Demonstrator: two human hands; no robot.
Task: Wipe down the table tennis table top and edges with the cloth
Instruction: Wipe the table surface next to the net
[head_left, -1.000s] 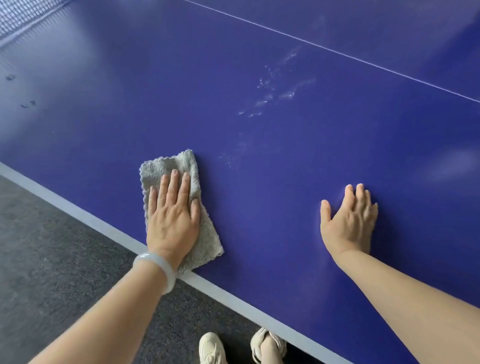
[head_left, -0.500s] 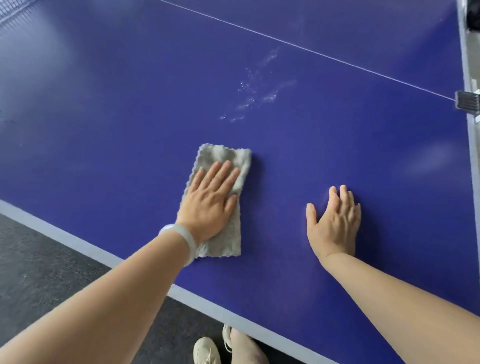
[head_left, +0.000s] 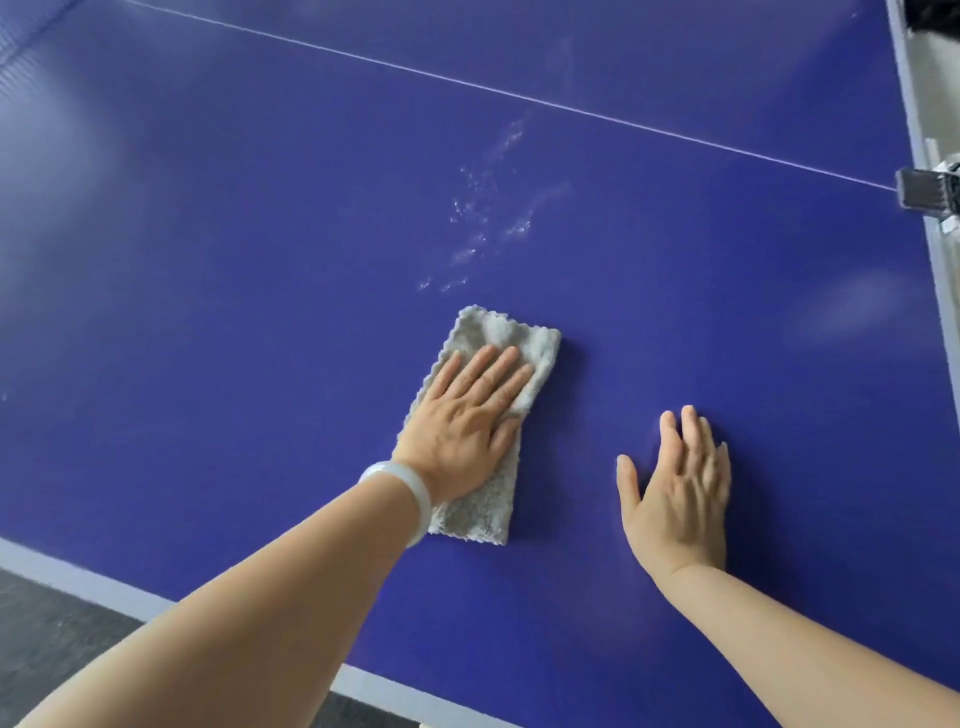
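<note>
Blue table top (head_left: 218, 270): fills most of the view, glossy, with soft pale reflections on it
Grey cloth (head_left: 506, 338): folded into a narrow oblong, lying flat on the table top a little way in from the near edge; its far end shows past the fingers, its near end beside the wrist
Left hand (head_left: 465, 423): laid palm down on the cloth, fingers (head_left: 498, 371) straight and close together, pressing it flat against the surface, nothing gripped
Right hand (head_left: 675, 499): flat on the bare table top to the right of the cloth and apart from it, fingers extended, thumb spread out to the left, holding nothing
Bracelet (head_left: 402, 486): pale, smooth ring round the left wrist, overlapping the cloth's near left corner
Smears (head_left: 488, 223): whitish flecks and streaks just beyond the cloth's far end, trailing away toward the centre line
Centre line (head_left: 519, 98): thin white stripe crossing the top diagonally from upper left to the right edge
Near edge (head_left: 78, 577): pale grey band at lower left, passing under the left forearm
Right edge (head_left: 935, 312): same pale band down the right side of the view
Dark ridged fitting (head_left: 927, 189): sits at the right edge where the centre line ends; what it is I cannot tell
Floor (head_left: 47, 634): dark grey, carpet-like, outside the near edge at lower left
</note>
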